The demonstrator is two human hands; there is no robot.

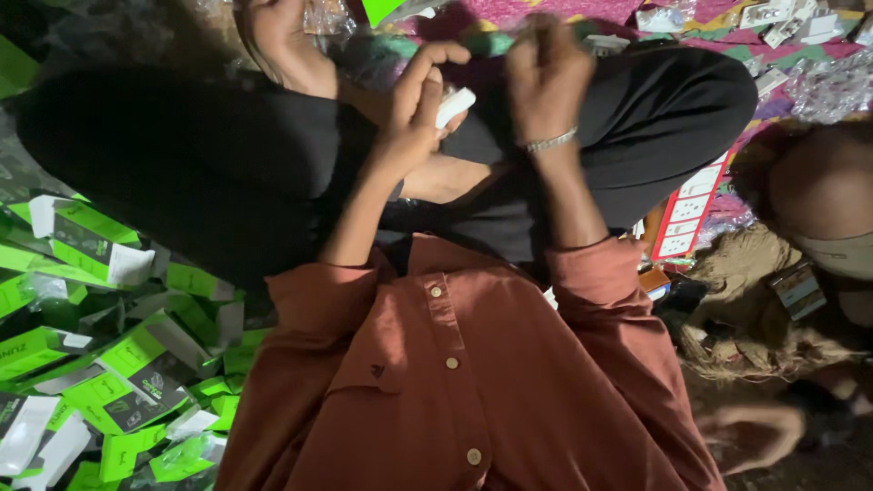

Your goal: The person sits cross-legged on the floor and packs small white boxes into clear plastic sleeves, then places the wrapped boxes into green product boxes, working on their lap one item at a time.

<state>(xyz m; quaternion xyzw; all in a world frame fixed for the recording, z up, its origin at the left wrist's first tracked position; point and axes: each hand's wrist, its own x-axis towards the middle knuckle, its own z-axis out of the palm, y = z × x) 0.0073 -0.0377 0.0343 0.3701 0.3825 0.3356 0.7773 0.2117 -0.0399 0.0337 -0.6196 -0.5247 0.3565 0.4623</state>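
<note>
I sit cross-legged in a rust shirt and black trousers, both hands raised over my lap. My left hand [414, 105] is closed around a small white plastic piece [455, 105], thumb and fingers curled over it. Just to its right, my right hand [543, 77], with a silver bracelet on the wrist, pinches a greenish, blurred bit of wrapping [491, 42] at its fingertips. The two hands are close together, almost touching. What exactly the right hand grips is too blurred to tell.
A heap of green and white cardboard boxes [109, 355] covers the floor at left. A red and white card of sockets [688, 211] lies by my right knee. Clear plastic packets [832, 86] and a burlap sack [746, 305] lie at right, beside another person's limb [818, 186].
</note>
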